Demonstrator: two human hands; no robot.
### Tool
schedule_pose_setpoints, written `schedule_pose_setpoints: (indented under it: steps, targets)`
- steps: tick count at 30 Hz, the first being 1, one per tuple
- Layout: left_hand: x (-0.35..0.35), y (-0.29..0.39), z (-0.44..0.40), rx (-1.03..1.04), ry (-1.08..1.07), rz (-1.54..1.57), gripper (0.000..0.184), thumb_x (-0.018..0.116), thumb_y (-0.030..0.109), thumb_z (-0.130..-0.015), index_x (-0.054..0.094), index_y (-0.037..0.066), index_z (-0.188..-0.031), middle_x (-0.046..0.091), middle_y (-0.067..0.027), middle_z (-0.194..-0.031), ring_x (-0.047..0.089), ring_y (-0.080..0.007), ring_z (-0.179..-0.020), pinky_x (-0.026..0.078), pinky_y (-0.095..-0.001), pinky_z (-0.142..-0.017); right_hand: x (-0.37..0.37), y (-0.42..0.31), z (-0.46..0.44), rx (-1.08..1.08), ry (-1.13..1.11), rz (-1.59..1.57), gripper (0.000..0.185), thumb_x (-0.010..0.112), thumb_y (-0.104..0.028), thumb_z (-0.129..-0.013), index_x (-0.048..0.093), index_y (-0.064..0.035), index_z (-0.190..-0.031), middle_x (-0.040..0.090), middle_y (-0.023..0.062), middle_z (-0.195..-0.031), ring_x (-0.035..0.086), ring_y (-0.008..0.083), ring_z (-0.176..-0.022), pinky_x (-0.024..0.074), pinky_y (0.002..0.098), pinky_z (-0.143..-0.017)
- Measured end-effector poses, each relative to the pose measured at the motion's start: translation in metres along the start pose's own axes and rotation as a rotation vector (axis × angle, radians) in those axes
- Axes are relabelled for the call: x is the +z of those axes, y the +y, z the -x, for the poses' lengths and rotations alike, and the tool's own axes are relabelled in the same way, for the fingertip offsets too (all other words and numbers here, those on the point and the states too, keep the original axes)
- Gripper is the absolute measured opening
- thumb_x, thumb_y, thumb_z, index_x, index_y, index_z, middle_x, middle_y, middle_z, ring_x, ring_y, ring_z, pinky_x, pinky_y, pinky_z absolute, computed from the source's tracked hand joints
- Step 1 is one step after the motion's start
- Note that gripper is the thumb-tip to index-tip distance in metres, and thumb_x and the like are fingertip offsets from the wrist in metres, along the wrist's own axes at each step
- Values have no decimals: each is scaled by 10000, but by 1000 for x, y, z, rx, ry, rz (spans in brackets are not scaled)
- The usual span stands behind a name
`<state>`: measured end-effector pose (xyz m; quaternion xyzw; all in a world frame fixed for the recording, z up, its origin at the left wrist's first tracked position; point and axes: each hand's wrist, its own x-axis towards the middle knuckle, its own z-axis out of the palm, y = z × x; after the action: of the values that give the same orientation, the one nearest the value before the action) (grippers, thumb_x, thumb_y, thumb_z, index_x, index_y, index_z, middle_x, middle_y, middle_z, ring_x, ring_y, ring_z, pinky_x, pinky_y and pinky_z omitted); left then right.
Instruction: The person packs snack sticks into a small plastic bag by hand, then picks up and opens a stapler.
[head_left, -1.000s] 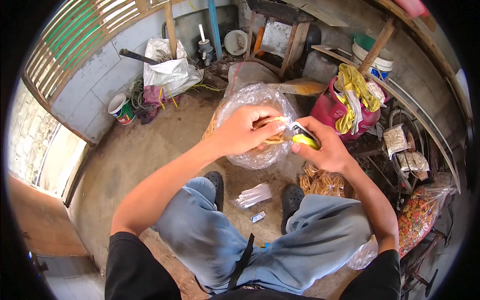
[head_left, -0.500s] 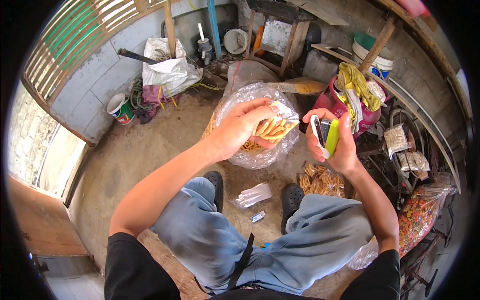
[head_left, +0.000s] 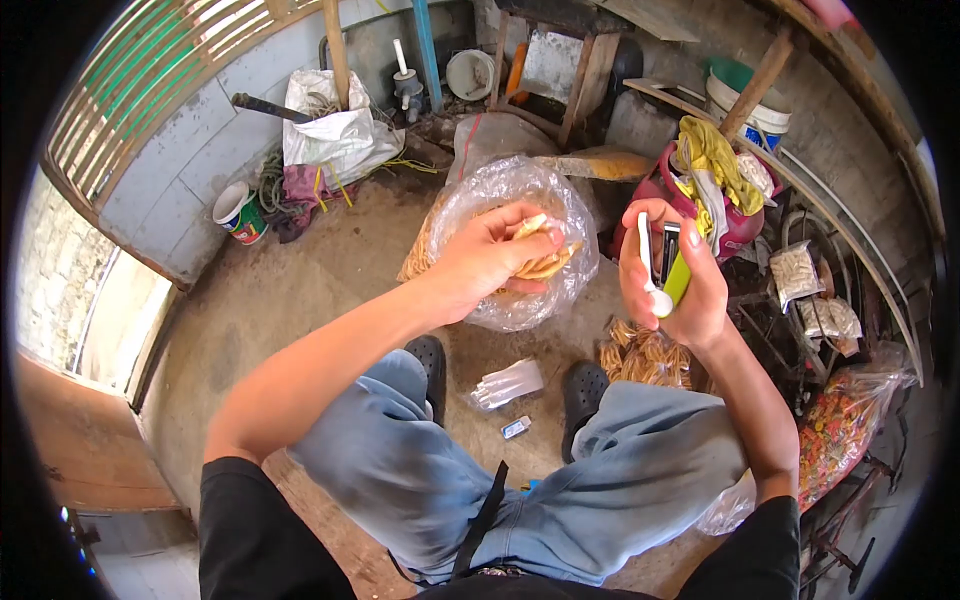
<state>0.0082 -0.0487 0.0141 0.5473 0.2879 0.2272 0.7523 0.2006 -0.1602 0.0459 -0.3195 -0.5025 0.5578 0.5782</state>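
Note:
My left hand (head_left: 500, 258) is closed on a small clear packet of tan snack sticks (head_left: 545, 262), over the mouth of a large clear plastic bag (head_left: 515, 315) that holds more of the snacks. To its right, my right hand (head_left: 675, 275) holds a small white and yellow-green hand-held device (head_left: 677, 281), its two arms apart. The device and the packet do not touch. Several filled snack packets (head_left: 645, 357) lie on the floor below my right hand. A stack of empty clear bags (head_left: 508, 384) rests between my feet.
A small blue and white box (head_left: 516, 427) lies near my right foot. Beyond, a red tub (head_left: 655, 190) holds yellow cloths (head_left: 725, 170). At the right stands a bag of colourful snacks (head_left: 840, 430). A white sack (head_left: 335, 140) and a paint bucket (head_left: 240, 213) are at the left.
My right hand has moved away from the packet to the right, and the device in it has come into clear view with its arms apart. My left hand has turned the packet slightly.

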Motion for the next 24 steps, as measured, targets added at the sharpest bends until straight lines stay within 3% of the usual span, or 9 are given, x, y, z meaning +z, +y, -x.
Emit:
schedule_pose_setpoints:
  steps: [1,3,7,9,12,14,16,20,24]
  targets:
    - [-1,-10,-4,-6,0,-2,170,625,194,-881,584,130,-1033,635,-10,-997,620,-107,-872,554,-307,-715,-1,-1,0,18,34,-2,541,401,-509,-951,449,-8,-1147,496,55,-720,463,100,-468,357,217,-350]
    - [-7,-36,-20,-97,-21,-346,158,620,215,-890,590,120,-1013,631,5,-973,593,-76,-833,521,-259,-704,4,-6,-1,64,139,59,542,397,-502,-955,465,-2,-1151,497,54,-725,468,102,-480,371,219,-358]
    - [-46,-155,-55,88,-274,-895,245,602,253,-871,582,53,-1012,649,-88,-927,615,-206,-820,495,-349,-733,-3,-6,0,193,276,221,523,401,-466,-970,533,6,-1151,534,42,-741,496,85,-546,401,221,-377]
    - [-52,-217,-66,-85,-344,-1119,292,604,279,-841,597,19,-974,658,-155,-895,628,-268,-837,491,-389,-746,-14,-1,0,316,297,250,454,463,-415,-965,552,-12,-1153,559,16,-742,519,65,-582,412,219,-385]
    - [-50,-288,-72,-208,-372,-1169,303,608,285,-790,623,13,-923,671,-177,-871,644,-287,-827,495,-383,-727,-22,11,0,355,359,316,381,531,-361,-945,557,-31,-1133,560,6,-750,533,72,-572,430,227,-395]
    - [-46,-352,-64,-291,-185,-1049,316,592,288,-751,634,19,-912,674,-183,-853,650,-316,-815,497,-412,-721,-27,12,4,436,362,296,285,593,-279,-914,561,-52,-1085,563,5,-759,554,76,-595,453,235,-410]
    - [-37,-388,-43,-287,-209,-882,310,577,282,-729,654,42,-910,678,-190,-869,649,-349,-830,496,-443,-730,-34,19,6,504,248,417,243,620,-240,-891,554,-59,-1040,566,7,-768,562,77,-615,465,240,-421]
    - [-12,-439,-1,-344,-176,-1121,336,575,285,-747,633,94,-1018,643,-205,-1005,613,-369,-970,495,-472,-808,-41,26,7,558,190,443,241,641,-195,-868,553,-43,-1033,580,21,-782,571,87,-608,491,235,-467]
    - [-13,-464,29,-151,-139,-1119,326,581,266,-779,586,80,-1046,622,-196,-951,600,-381,-942,490,-493,-785,-39,20,10,469,150,395,223,639,-177,-862,593,-15,-1009,624,44,-842,608,108,-687,530,257,-584]
